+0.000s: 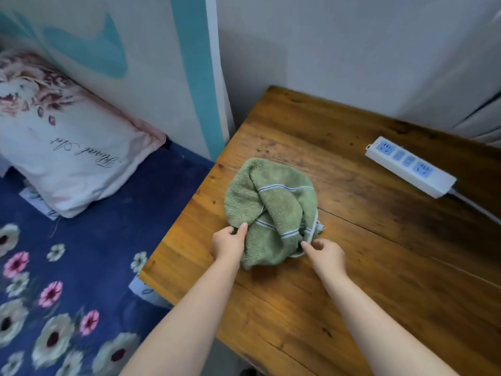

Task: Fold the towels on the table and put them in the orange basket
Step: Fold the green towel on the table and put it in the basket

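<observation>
A green towel (272,210) with white and blue stripes lies crumpled in a heap on the wooden table (352,267), near its left edge. My left hand (229,244) pinches the towel's near left edge between thumb and fingers. My right hand (325,256) pinches the near right edge by the striped hem. No orange basket is in view.
A white power strip (410,166) with its cable lies at the table's right back. Left of the table is a bed with a blue flowered sheet (67,294) and a pillow (67,147). Walls close off the back.
</observation>
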`<state>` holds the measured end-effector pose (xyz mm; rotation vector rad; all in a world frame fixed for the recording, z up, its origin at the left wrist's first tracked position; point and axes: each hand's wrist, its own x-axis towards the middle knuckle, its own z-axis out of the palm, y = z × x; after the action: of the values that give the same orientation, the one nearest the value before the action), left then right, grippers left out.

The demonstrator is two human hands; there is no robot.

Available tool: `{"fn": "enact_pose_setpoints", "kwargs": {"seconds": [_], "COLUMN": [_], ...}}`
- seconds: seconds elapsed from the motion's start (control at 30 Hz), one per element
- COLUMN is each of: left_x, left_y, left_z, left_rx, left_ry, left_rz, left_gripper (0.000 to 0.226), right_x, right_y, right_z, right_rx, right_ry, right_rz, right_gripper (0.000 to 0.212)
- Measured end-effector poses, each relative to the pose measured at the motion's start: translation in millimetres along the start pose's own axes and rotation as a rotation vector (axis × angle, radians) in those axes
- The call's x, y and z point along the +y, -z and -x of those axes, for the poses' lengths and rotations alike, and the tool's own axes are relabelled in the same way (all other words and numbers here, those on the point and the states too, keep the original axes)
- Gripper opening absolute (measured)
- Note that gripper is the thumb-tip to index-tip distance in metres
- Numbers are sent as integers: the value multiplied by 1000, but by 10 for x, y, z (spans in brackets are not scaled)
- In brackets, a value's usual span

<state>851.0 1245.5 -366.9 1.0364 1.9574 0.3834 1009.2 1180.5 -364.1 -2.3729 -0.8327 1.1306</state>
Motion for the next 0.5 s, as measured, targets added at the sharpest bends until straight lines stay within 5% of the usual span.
{"fn": "enact_pose_setpoints", "kwargs": {"seconds": [0.17, 0.5], "left_x": [123, 916], "left_y": [-23, 1112], "left_z": [1, -373], "left_rx": [38, 122], "left_ry": [-9, -473], "left_rz": [221, -23], "left_gripper": [44, 19], "right_x": [-62, -559], "right_y": [102, 1288], "right_z": [-12, 124], "right_rx": [76, 332], "right_ry": [-7, 51], "right_rz": [-147, -207], "right_gripper": [24, 12]}}
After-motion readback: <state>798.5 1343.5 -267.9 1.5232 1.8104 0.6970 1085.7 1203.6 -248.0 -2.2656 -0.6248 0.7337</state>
